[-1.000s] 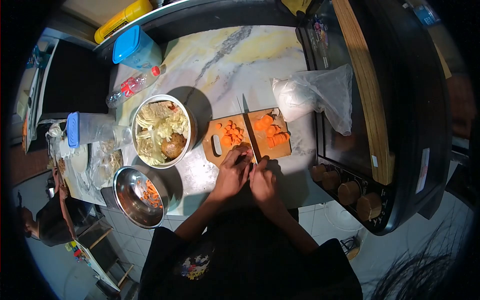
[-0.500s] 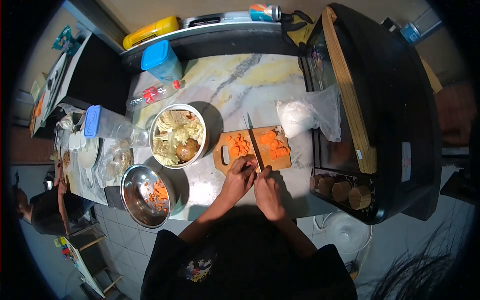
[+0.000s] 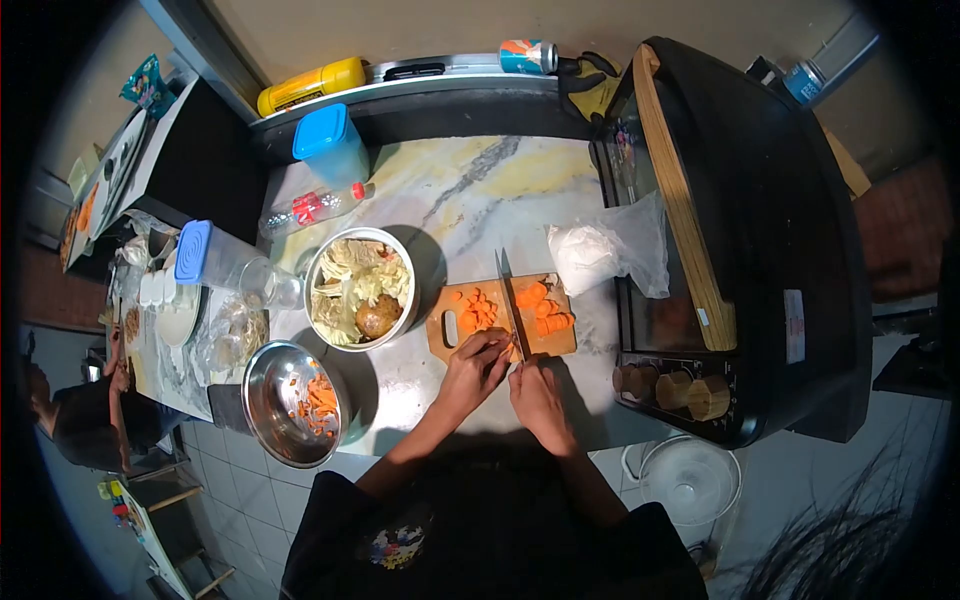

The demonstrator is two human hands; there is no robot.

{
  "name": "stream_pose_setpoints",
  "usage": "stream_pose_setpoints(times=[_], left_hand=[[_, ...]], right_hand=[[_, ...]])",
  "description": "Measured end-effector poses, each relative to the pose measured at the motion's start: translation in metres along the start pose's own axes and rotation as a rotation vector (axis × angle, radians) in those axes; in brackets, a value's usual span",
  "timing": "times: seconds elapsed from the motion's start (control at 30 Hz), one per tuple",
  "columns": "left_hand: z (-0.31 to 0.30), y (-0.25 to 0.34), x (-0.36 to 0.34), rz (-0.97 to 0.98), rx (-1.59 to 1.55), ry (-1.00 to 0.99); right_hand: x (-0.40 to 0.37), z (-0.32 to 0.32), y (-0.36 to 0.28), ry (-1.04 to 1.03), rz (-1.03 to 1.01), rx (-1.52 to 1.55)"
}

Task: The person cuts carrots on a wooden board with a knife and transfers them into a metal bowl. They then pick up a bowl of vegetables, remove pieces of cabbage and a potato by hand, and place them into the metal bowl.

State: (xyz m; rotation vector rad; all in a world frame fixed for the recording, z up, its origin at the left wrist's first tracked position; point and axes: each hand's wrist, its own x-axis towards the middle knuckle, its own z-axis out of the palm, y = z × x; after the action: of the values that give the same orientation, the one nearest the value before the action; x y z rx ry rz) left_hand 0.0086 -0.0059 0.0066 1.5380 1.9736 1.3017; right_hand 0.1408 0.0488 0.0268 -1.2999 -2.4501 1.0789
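A wooden cutting board (image 3: 560, 343) lies on the marble counter, with sliced carrot (image 3: 478, 312) left of the knife and more carrot pieces (image 3: 552, 318) on its right. My right hand (image 3: 538, 398) is closed round the handle of a knife (image 3: 509, 295), whose blade points away from me across the board. Bent fingers of my left hand (image 3: 478, 370) press on a piece of carrot (image 3: 515, 352) beside the blade, near the board's front edge. My fingers partly cover that piece.
Left of the board stand a white bowl (image 3: 408, 318) of cabbage and a steel bowl (image 3: 262, 430) with carrot bits. A bag of white powder (image 3: 585, 258) lies beside the black oven (image 3: 790, 250) at right. Another person (image 3: 90, 425) is at the far left.
The camera view has shifted, so the counter's things appear slightly lower. Both hands remain at the board's front edge, and the knife is still in my right hand.
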Motion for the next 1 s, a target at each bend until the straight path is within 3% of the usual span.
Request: stream_pose_setpoints(times=[0.17, 0.37, 0.9, 1.0], left_hand=[[-0.001, 0.000, 0.002, -0.089, -0.092, -0.021], [-0.003, 0.005, 0.005, -0.146, -0.093, -0.007], [0.001, 0.004, 0.002, -0.062, 0.012, -0.018], [0.002, 0.006, 0.001, -0.059, 0.048, -0.004]], right_hand=[[0.004, -0.001, -0.002, -0.106, 0.102, 0.002], [0.003, -0.001, -0.007, -0.083, 0.088, -0.026], [0.002, 0.004, -0.014, -0.134, 0.134, -0.016], [0.000, 0.002, -0.018, -0.067, 0.042, -0.010]])
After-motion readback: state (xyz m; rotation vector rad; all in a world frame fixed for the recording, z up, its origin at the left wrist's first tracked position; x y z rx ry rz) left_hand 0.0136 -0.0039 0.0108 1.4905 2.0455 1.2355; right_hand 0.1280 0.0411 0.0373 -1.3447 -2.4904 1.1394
